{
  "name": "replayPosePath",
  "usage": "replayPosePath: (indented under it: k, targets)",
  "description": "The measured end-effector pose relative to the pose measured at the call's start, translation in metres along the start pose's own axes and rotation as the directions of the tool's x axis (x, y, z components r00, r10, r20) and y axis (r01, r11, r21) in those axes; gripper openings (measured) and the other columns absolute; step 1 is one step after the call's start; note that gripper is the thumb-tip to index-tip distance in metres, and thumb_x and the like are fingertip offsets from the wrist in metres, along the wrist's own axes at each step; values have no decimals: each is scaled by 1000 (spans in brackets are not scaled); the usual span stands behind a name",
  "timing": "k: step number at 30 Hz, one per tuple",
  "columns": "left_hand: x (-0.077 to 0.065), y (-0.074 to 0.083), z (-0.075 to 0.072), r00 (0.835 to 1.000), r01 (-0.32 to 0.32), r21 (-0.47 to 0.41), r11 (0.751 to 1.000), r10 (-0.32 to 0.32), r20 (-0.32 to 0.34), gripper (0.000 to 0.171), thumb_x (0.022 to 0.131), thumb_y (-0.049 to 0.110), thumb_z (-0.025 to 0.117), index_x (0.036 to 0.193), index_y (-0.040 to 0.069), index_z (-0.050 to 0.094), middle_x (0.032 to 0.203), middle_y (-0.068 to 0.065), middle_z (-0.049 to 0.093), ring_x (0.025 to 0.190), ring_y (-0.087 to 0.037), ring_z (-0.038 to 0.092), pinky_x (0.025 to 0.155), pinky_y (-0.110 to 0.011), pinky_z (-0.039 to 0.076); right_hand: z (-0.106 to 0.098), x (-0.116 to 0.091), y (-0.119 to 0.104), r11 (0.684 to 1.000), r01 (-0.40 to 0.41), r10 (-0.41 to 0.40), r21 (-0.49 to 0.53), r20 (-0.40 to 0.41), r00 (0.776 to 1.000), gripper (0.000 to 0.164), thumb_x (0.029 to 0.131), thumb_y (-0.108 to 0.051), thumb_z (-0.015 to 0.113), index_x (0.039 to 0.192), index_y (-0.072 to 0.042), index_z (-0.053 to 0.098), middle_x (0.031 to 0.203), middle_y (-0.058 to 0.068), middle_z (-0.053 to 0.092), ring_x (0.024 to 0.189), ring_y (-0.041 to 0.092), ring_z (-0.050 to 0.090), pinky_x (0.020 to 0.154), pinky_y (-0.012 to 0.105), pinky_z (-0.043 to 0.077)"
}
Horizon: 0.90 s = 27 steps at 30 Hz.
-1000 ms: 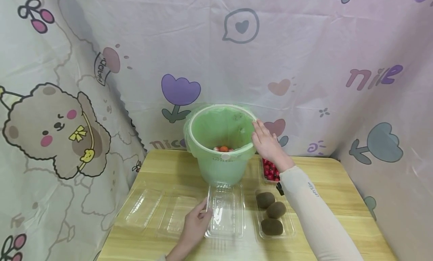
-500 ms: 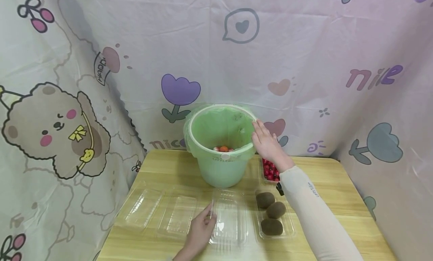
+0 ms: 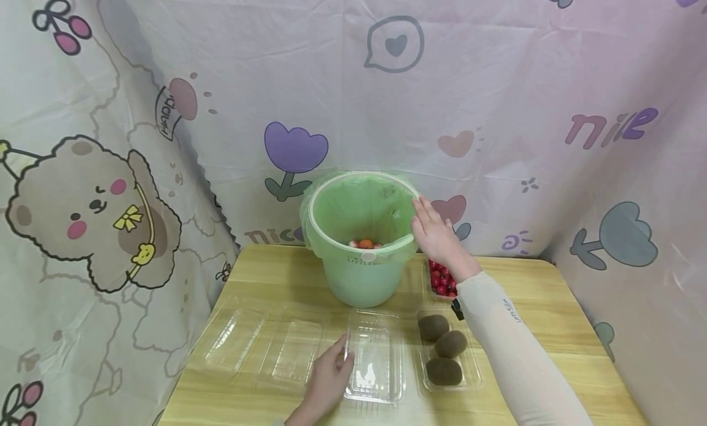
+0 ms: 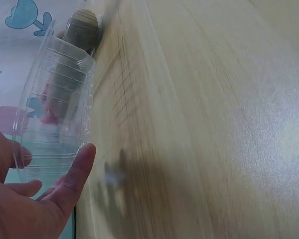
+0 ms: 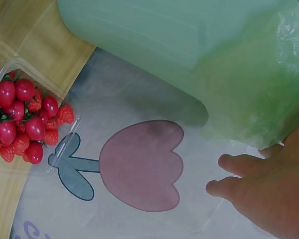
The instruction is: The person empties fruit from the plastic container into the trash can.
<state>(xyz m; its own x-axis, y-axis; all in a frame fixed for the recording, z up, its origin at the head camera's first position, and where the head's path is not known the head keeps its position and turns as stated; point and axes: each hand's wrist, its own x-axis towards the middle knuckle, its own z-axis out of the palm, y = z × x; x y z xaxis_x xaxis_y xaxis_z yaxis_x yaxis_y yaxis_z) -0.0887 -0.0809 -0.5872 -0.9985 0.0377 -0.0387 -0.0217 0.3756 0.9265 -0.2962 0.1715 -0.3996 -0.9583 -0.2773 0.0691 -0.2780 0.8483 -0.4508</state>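
Note:
In front of the green bucket point(image 3: 361, 285), my left hand point(image 3: 326, 380) holds a clear plastic box point(image 3: 374, 358) by its left side. The left wrist view has this box point(image 4: 55, 99) close over the wood, thumb at its rim and fingers on its outer side. My right hand point(image 3: 439, 236) rests on the right rim of the bucket with fingers fairly straight. A pale green bag lines the bucket, and orange and pinkish-white round items point(image 3: 366, 244) lie at the bottom. In the right wrist view, the right hand point(image 5: 269, 184) is beside the liner bag point(image 5: 254, 79), its fingers partly cut off.
A clear box of brown kiwis point(image 3: 450, 343) stands to the right. Behind it sits a box of small red fruit point(image 3: 442, 278), partly behind the right forearm. Two more clear boxes, one leftmost point(image 3: 234, 340) and one nearer point(image 3: 293, 352), lie left on the wooden table point(image 3: 530, 334).
My left hand has shifted slightly right and toward the table's front with the clear box, which now sits lower, in front of the bucket's base. The right hand stays on the rim.

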Motion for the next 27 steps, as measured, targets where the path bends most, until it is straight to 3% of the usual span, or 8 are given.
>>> replayPosePath:
  k: [4,8,11,18,27]
  targets:
    - [0,-1,2,1000,3,5,1000,-3,17,54,105,16,61,154,-3,48,124,-25,70,46,3,40,39,-12,35,1,0,1,1000,6,-6,-4,-4,1000,68,111,-47,8,171,-14,9,180,9,0,159,52,17,126,75,7]
    - [-2,-2,4,1000,1,-20,1000,-1,21,54,105,13,61,153,-7,47,121,-25,70,62,-4,59,47,-16,48,1,0,1,1000,7,-7,-8,-4,1000,68,111,-46,8,171,-14,9,179,8,-1,159,52,17,126,75,7]
    - [-2,-3,6,1000,1,-41,999,-1,12,54,104,12,62,151,-10,48,116,-23,70,70,-10,65,53,-19,53,0,0,1,1000,5,-6,-3,-3,1000,68,111,-46,8,171,-14,9,180,8,0,159,52,17,126,75,7]
    - [-3,-2,8,1000,9,-11,1000,-9,-4,53,103,10,63,150,-9,49,114,-23,70,56,-1,51,47,-19,48,0,0,1,1000,8,-8,4,-6,1000,67,111,-46,9,171,-15,10,180,10,1,159,51,16,126,75,7]
    - [-4,-1,9,999,32,-5,999,-32,2,54,104,11,62,152,-8,48,92,-4,60,54,0,47,46,-18,44,0,-1,0,1000,3,-3,2,-2,1000,68,112,-47,9,171,-15,9,179,6,-3,160,51,17,126,74,7]
